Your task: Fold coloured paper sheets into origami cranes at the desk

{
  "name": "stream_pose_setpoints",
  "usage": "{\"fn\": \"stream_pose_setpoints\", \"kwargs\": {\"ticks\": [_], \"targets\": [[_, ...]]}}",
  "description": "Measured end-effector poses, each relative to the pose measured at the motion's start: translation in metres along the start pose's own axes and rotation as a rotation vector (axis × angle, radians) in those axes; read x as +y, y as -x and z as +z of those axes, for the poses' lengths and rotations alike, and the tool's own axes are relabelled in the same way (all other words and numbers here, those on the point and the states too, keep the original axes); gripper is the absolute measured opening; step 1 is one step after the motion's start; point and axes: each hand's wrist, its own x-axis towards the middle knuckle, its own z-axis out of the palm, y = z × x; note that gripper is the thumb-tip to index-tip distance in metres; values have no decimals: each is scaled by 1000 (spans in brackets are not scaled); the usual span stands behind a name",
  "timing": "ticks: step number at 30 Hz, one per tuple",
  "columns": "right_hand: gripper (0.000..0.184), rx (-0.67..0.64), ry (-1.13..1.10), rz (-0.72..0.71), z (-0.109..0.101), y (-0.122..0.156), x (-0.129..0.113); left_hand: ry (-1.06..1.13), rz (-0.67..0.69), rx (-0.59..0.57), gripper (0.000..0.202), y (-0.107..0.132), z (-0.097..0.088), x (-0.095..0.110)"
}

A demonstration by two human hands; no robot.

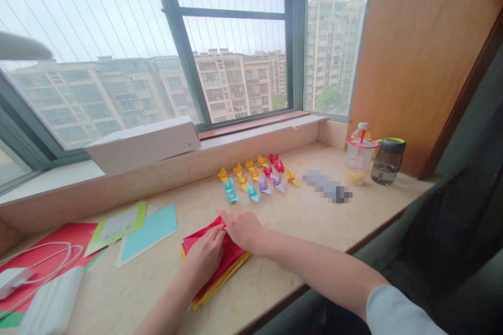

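Note:
A stack of square coloured paper (pixel 231 257), red on top and yellow beneath, lies near the front edge of a stone window ledge (pixel 298 214). My left hand (pixel 204 256) rests flat on the red top sheet, fingers stretched out. My right hand (pixel 243 230) presses on the same sheet's far corner, index finger extended along a fold. Beyond my hands stand several folded paper cranes (pixel 255 175) in yellow, blue, purple and red, lined up in rows.
Green (pixel 116 225) and light blue (pixel 147 233) sheets lie at the left over a red sheet (pixel 51 254) with a white cable and charger (pixel 13 277). A white box (pixel 143 144) sits on the sill. A lidded cup (pixel 358 159), bottle and dark jar (pixel 387 162) stand at the right.

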Motion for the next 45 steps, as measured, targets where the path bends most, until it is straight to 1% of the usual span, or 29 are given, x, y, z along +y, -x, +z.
{"fn": "stream_pose_setpoints", "kwargs": {"ticks": [2, 3, 5, 7, 10, 12, 13, 14, 16, 17, 18, 19, 21, 23, 25, 26, 28, 29, 30, 32, 34, 36, 38, 40, 42, 45], "targets": [[17, -6, 57, 19, -17, -4, 13, -27, 29, -84, 44, 4, 5, -4], [16, 0, 82, 39, -28, -7, 23, -44, 45, -136, 50, 7, 6, -5], [28, 29, 138, 120, -52, -12, 48, -51, 64, -234, 53, 10, 6, -7], [31, 66, 198, 208, -74, -15, 75, -36, 68, -324, 52, 10, 4, -7], [32, 93, 287, 325, -94, -12, 113, -3, 46, -388, 57, 8, 0, -3], [26, 101, 344, 398, -98, -7, 135, 20, 33, -400, 59, 5, -4, -1], [32, 100, 366, 427, -98, -6, 145, 32, 30, -407, 59, 4, -7, 0], [33, 98, 385, 457, -97, -4, 153, 46, 28, -420, 59, 2, -9, 1], [33, 91, 406, 502, -94, -3, 168, 80, 29, -461, 58, -2, -14, 1], [28, 92, 410, 519, -93, -4, 174, 96, 30, -457, 54, -5, -17, 1], [21, 107, 409, 525, -93, -4, 179, 113, 26, -433, 51, -7, -18, 0], [17, 132, 405, 529, -94, -5, 183, 125, 22, -390, 48, -8, -19, -2], [21, 218, 387, 521, -97, -6, 188, 129, 30, -254, 47, -9, -19, -3], [27, 326, 351, 488, -100, -6, 186, 130, 51, -87, 46, -8, -16, -3], [34, 409, 298, 426, -98, -7, 177, 159, 36, 60, 39, -4, -12, 0], [38, 435, 255, 377, -94, -7, 168, 191, -3, 119, 34, -2, -9, 3], [42, 461, 160, 258, -79, -8, 143, 288, -119, 185, 28, 1, -4, 10], [40, 503, 24, 113, -69, -8, 128, 366, -181, 208, 27, 3, -2, 14], [35, 509, -73, -33, -59, -8, 111, 462, -225, 208, 26, 3, -1, 18], [25, 469, -116, -300, -39, -6, 75, 647, -280, 230, 27, 2, -1, 24], [23, 413, -105, -474, -24, -2, 44, 774, -319, 254, 33, 0, -3, 26], [31, 357, -118, -584, -15, 4, 24, 853, -345, 286, 36, -1, -5, 25], [45, 358, -165, -637, -10, 10, 15, 937, -363, 313, 37, -2, -6, 23], [54, 357, -225, -633, -7, 18, 15, 1038, -375, 316, 41, -1, -5, 21], [55, 346, -289, -589, -6, 24, 20, 1104, -378, 296, 44, 0, -5, 20], [50, 360, -345, -531, -6, 30, 28, 1096, -364, 259, 43, 1, -5, 23]]}}
